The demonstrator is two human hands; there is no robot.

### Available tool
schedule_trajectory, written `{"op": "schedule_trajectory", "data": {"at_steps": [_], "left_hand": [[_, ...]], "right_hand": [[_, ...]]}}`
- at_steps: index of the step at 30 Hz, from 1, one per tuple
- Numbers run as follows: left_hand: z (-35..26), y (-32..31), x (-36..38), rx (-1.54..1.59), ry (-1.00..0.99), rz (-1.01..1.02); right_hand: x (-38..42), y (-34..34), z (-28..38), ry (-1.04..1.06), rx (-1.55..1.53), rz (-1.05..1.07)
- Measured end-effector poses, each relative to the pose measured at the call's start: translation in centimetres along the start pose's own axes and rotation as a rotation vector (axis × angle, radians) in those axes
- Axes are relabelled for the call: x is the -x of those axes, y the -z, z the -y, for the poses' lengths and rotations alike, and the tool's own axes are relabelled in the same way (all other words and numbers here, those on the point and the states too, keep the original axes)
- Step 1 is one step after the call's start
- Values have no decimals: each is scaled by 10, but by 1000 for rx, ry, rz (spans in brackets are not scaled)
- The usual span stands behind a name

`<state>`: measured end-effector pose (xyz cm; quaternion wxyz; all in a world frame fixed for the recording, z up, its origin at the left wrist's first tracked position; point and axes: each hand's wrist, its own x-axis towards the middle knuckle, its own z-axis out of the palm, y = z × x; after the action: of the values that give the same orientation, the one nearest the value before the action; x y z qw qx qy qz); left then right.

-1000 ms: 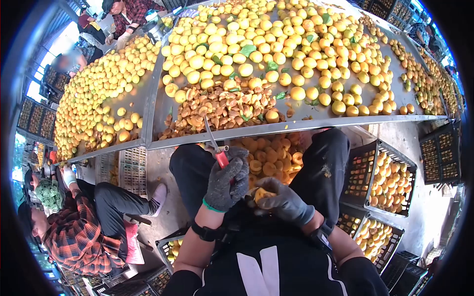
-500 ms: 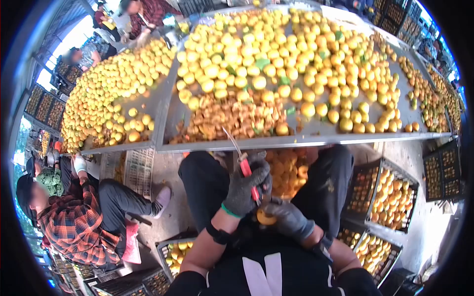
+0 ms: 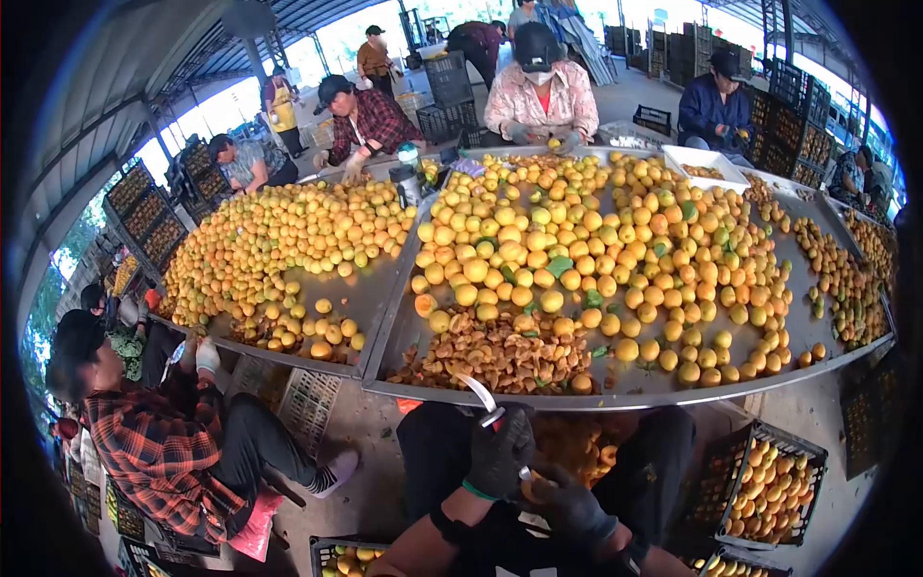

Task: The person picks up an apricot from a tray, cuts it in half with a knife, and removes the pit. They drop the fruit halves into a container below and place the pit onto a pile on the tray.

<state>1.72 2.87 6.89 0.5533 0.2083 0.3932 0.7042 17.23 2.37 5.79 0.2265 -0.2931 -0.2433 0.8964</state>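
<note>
My left hand (image 3: 502, 452), in a dark glove with a green cuff, is closed around the handle of a knife (image 3: 478, 392). The curved blade points up and away from me, near the front rim of the metal table (image 3: 538, 402). Gloved in grey, my right hand (image 3: 574, 507) is closed beside it on a round yellow-orange fruit (image 3: 528, 491), mostly hidden by the fingers. Beyond the blade, a heap of brownish cut fruit pieces (image 3: 500, 351) lies on the table. Many whole yellow-orange fruits (image 3: 577, 240) are spread behind it.
A crate of fruit (image 3: 774, 490) stands on the floor at my right; another crate (image 3: 348, 558) is at lower left. Below the table, between my knees, is more fruit (image 3: 586, 457). A person in a plaid shirt (image 3: 159, 452) sits at left; others work around the tables.
The view has tilted up, so the table and hands appear lower and people across the table come into sight. Both hands remain close together, with the knife still in the left.
</note>
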Motion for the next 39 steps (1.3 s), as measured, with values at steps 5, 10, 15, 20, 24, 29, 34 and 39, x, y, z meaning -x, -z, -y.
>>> {"op": "schedule_trajectory", "data": {"at_steps": [5, 10, 15, 20, 24, 29, 34, 39], "left_hand": [[-15, -9, 1, 157, -61, 64], [-2, 0, 9, 249, -17, 37], [-4, 1, 13, 281, -78, 35], [-7, 4, 14, 276, -119, -1], [-3, 8, 16, 290, -104, 30], [-7, 3, 18, 310, -141, 14], [-6, 7, 16, 323, -169, 58], [4, 12, 20, 319, -101, 74]], "right_hand": [[-4, 7, -3, 179, 189, -15], [1, 2, -8, 256, 204, 3], [5, 2, -9, 214, 289, 0], [4, 7, -17, 221, 276, 28], [8, -5, -9, 187, 352, -36], [8, -5, -11, 173, 379, -42], [7, -7, -14, 188, 368, -2], [8, -7, -16, 183, 362, -21]]}}
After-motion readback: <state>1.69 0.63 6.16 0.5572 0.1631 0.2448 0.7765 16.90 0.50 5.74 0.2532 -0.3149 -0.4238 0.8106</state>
